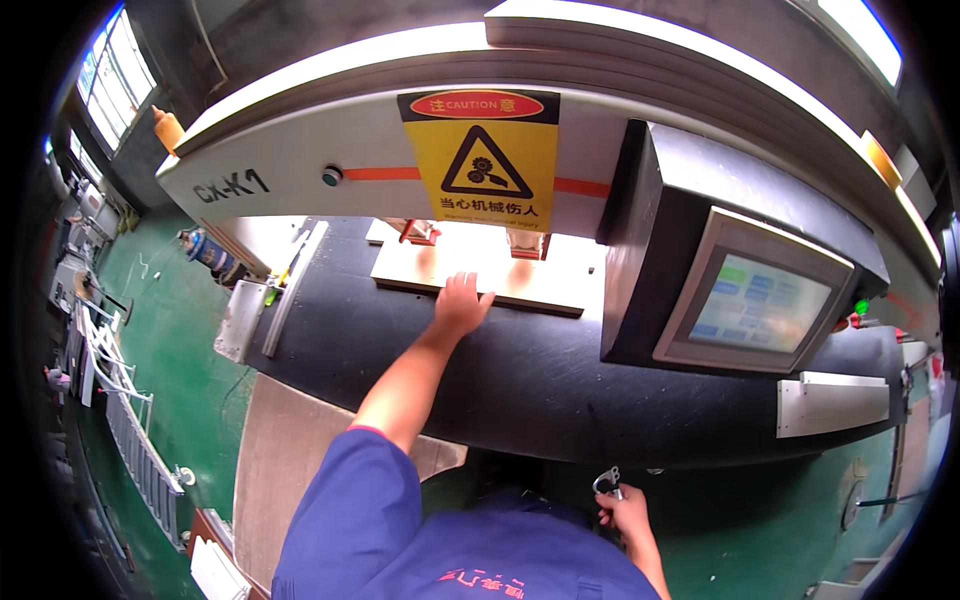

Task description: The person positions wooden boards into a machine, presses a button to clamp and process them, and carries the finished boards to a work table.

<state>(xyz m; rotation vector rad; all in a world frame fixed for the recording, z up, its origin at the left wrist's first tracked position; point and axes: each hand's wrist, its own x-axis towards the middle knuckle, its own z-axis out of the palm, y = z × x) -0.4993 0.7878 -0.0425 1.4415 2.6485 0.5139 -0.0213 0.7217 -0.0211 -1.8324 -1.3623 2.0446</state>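
Note:
A pale flat board (540, 290) lies on the black machine table (500, 380), under the machine's front beam. My left hand (461, 303) rests on the near edge of this board, fingers stretched over its top and thumb spread to the right. Two clamp-like press parts (527, 243) come down behind the beam over the board; their upper portions are hidden. Low on the right, beyond the table's front edge, my right hand (626, 510) is closed around a small shiny metal tool (607, 482) with a curved end. Its exact kind cannot be made out.
A control box with a lit touchscreen (760, 305) juts out at right. White metal pieces (833, 403) lie on the table's right end. A yellow warning sign (483, 160) hangs on the beam. At left are a brown sheet (300, 450) and a white ladder-like rack (130, 430).

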